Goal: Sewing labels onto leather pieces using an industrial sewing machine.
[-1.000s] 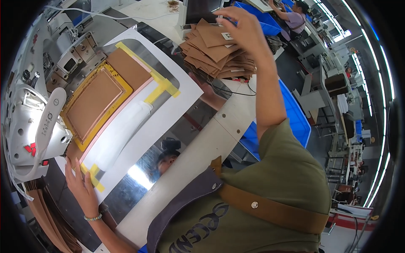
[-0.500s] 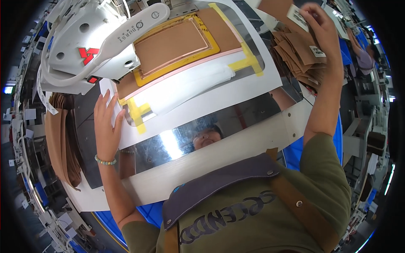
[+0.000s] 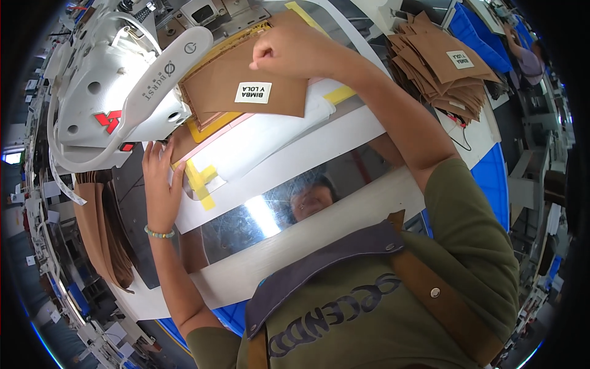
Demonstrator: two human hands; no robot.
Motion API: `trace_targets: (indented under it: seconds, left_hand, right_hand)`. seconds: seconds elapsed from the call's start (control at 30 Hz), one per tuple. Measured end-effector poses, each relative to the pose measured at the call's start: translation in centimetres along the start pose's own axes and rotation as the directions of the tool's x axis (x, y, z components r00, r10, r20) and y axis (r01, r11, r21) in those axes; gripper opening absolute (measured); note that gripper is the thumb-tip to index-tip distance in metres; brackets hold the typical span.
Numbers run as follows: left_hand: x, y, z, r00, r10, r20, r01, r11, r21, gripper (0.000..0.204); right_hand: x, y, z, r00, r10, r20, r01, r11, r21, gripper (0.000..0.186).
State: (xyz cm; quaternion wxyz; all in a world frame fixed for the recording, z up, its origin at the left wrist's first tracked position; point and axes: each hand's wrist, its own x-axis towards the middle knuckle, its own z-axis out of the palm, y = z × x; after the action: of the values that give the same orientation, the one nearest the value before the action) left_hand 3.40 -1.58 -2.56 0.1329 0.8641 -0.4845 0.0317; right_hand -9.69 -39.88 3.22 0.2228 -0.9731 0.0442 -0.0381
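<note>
My right hand grips a flat brown leather piece with a small white label on it, holding it over the yellow-edged template on the machine bed. My left hand lies flat, fingers spread, on the left end of the white plate by the yellow tape strips, just under the white sewing machine head. A stack of similar brown pieces sits at the upper right, beyond my right forearm.
A shiny metal table surface mirrors me below the plate. Brown leather sheets hang at the table's left edge. Blue bins stand to the right, and other workstations fill the background.
My right hand has taken a labelled brown piece from the stack at the right and carried it left over the template. My left hand stays pressed on the plate's left end.
</note>
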Motion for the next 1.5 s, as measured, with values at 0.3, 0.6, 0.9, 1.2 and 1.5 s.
trace_targets:
  seconds: [0.3, 0.6, 0.9, 1.2, 1.5]
  left_hand:
    - [2.5, 0.2, 1.3, 0.999, 0.038, -0.021, -0.040, 0.993, -0.110, 0.048]
    - [4.0, -0.8, 2.7, 0.999, -0.007, -0.033, 0.002, 0.989, -0.149, 0.046]
    - [5.4, -2.1, 3.0, 0.998, -0.044, 0.034, 0.049, 0.987, -0.150, 0.042]
    - [9.6, -0.6, 2.4, 0.994, 0.108, 0.024, -0.091, 0.925, -0.369, 0.046]
    - [11.2, -1.3, 2.3, 0.979, 0.198, 0.047, -0.188, 0.969, -0.158, 0.043]
  right_hand:
    - [1.0, 0.4, 5.0, 0.994, -0.087, -0.070, 0.083, 0.995, -0.057, 0.022]
    - [6.8, 1.3, 1.3, 0.955, -0.298, 0.013, 0.297, 0.949, -0.104, 0.009]
    - [7.7, 2.7, 6.0, 0.844, -0.515, -0.151, 0.483, 0.851, -0.205, 0.017]
    - [7.1, 1.7, 6.8, 0.808, -0.569, -0.153, 0.521, 0.811, -0.265, 0.018]
    - [7.1, 1.8, 7.4, 0.805, -0.561, -0.193, 0.519, 0.824, -0.227, 0.017]
